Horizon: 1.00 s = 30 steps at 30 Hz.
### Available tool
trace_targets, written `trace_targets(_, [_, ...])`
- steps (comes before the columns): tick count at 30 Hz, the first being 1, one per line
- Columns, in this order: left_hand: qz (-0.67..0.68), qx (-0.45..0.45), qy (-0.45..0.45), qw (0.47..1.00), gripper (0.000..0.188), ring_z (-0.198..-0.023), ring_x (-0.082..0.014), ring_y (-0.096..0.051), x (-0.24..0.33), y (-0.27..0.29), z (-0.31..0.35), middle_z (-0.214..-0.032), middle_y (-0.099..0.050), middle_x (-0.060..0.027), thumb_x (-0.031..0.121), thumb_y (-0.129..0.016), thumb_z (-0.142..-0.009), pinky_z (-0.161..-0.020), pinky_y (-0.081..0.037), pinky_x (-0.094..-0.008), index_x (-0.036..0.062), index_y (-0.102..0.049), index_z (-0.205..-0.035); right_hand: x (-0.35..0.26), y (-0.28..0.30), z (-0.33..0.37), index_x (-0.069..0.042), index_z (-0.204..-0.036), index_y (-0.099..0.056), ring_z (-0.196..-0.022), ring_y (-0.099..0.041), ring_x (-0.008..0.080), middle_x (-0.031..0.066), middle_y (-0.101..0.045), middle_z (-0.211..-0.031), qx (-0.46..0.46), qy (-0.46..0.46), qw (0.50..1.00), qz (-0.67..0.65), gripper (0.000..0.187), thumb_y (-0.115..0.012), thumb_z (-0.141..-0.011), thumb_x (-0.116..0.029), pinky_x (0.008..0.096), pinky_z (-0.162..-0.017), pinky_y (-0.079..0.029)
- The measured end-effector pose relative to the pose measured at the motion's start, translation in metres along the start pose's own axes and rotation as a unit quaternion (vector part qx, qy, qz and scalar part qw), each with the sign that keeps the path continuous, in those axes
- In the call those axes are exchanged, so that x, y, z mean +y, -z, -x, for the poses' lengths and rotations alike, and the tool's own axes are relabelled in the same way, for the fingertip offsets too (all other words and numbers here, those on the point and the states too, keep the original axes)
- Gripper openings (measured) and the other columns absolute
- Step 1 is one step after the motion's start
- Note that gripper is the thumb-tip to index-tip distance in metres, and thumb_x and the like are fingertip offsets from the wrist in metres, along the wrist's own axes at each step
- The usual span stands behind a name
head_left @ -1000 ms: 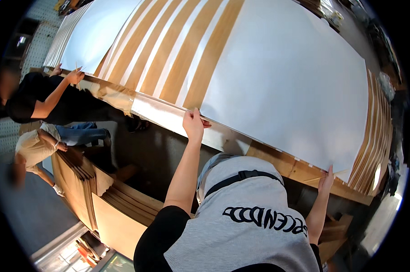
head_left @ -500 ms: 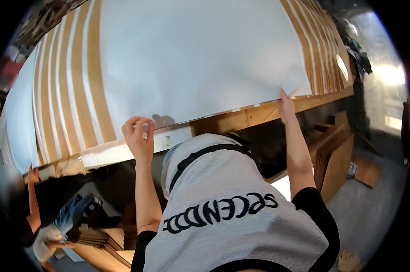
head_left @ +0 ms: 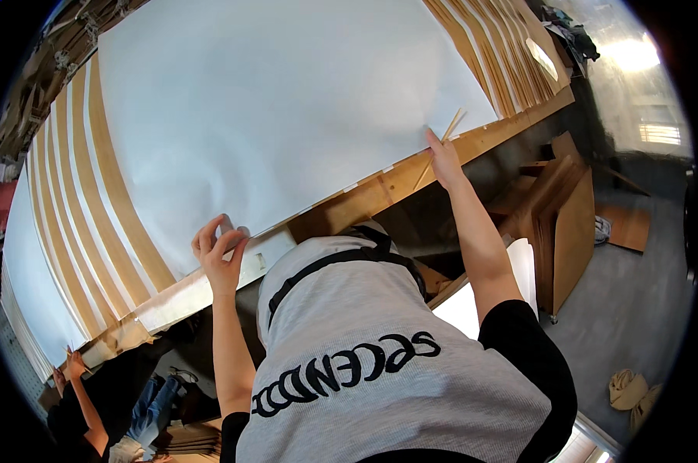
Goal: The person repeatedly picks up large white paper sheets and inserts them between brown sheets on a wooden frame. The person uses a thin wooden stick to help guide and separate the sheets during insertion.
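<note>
A large white sheet (head_left: 279,108) lies over the stack of sheets in front of me, its near edge running along a wooden beam. My left hand (head_left: 221,255) is at this edge on the left, with fingers curled and the thumb and a fingertip close together; whatever lies between them is too small to name. Further right, my right hand (head_left: 444,163) is closed around a thin wooden stick (head_left: 454,122) that sticks out on both sides of it. Its thumb rests on or close to the sheet's edge.
Brown and white striped sheet edges (head_left: 106,177) fan out at the left, with more at the right. The wooden beam (head_left: 403,181) runs under the near edge. A co-worker's hands (head_left: 72,366) are at the stack's left corner. Brown boards (head_left: 569,231) lean at the right.
The view has turned, and the stack sits differently in it. The white sheet now covers more toward the left stripes. The stick in my right hand shows more plainly. Both hands stay at the edge.
</note>
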<state>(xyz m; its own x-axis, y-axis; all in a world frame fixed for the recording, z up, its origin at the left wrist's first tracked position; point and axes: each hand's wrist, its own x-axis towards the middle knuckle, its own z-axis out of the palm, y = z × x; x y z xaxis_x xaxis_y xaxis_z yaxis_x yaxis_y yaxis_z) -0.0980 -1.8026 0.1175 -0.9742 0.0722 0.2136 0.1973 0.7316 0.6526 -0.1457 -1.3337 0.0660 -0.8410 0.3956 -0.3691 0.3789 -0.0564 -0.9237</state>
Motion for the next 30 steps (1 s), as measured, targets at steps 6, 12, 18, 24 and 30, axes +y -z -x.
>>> trace_targets(6, [-0.005,0.009,-0.017,1.000,0.020,-0.099,-0.0221,-0.040,-0.002,-0.003,0.000,-0.110,-0.052,-0.0009,0.005,-0.072,-0.059,-0.078,-0.035,-0.0314,0.0125,-0.063,-0.075,-0.009,-0.002,0.006,0.001,-0.106,-0.051,-0.088,-0.048,0.0121,0.0046,-0.055,-0.099,-0.001,0.014,0.999,0.045,0.048,-0.053,-0.083,-0.041,0.0266,-0.077,-0.037])
trace_targets(12, [-0.005,-0.014,0.002,1.000,0.018,-0.102,-0.0245,-0.040,-0.006,0.000,-0.001,-0.113,-0.051,-0.0037,0.005,-0.071,-0.061,-0.080,-0.037,-0.0336,0.0113,-0.063,-0.076,-0.034,-0.009,0.020,-0.003,-0.094,-0.055,-0.072,-0.051,0.0107,0.0030,-0.056,-0.082,0.026,0.002,0.999,-0.026,0.037,-0.049,-0.086,-0.039,0.0242,-0.064,-0.040])
trace_targets(18, [-0.003,0.006,-0.017,1.000,0.020,-0.099,-0.0260,-0.042,-0.005,-0.001,-0.006,-0.110,-0.052,-0.0040,0.004,-0.072,-0.058,-0.078,-0.037,-0.0343,0.0116,-0.062,-0.074,-0.013,-0.003,0.009,-0.006,-0.072,-0.048,-0.054,-0.044,0.0082,0.0006,-0.048,-0.063,0.147,-0.011,0.988,-0.056,0.026,-0.049,-0.088,-0.027,0.0203,-0.047,-0.032])
trace_targets(24, [-0.006,-0.006,-0.023,1.000,0.020,-0.103,-0.0278,-0.040,-0.010,-0.003,-0.002,-0.113,-0.050,-0.0063,0.005,-0.072,-0.060,-0.081,-0.036,-0.0365,0.0105,-0.061,-0.076,-0.007,-0.008,0.008,-0.007,-0.072,-0.048,-0.054,-0.043,0.0081,0.0012,-0.049,-0.063,0.157,-0.004,0.986,-0.055,0.026,-0.048,-0.088,-0.027,0.0204,-0.048,-0.032])
trace_targets(30, [-0.031,-0.020,-0.039,0.999,0.019,-0.103,-0.0280,-0.040,-0.006,-0.005,-0.002,-0.114,-0.048,-0.0064,0.007,-0.071,-0.061,-0.084,-0.034,-0.0380,0.0108,-0.060,-0.076,-0.005,-0.005,0.010,-0.007,-0.074,-0.049,-0.053,-0.042,0.0083,0.0024,-0.050,-0.064,0.168,-0.019,0.981,-0.097,0.026,-0.048,-0.087,-0.029,0.0203,-0.047,-0.030])
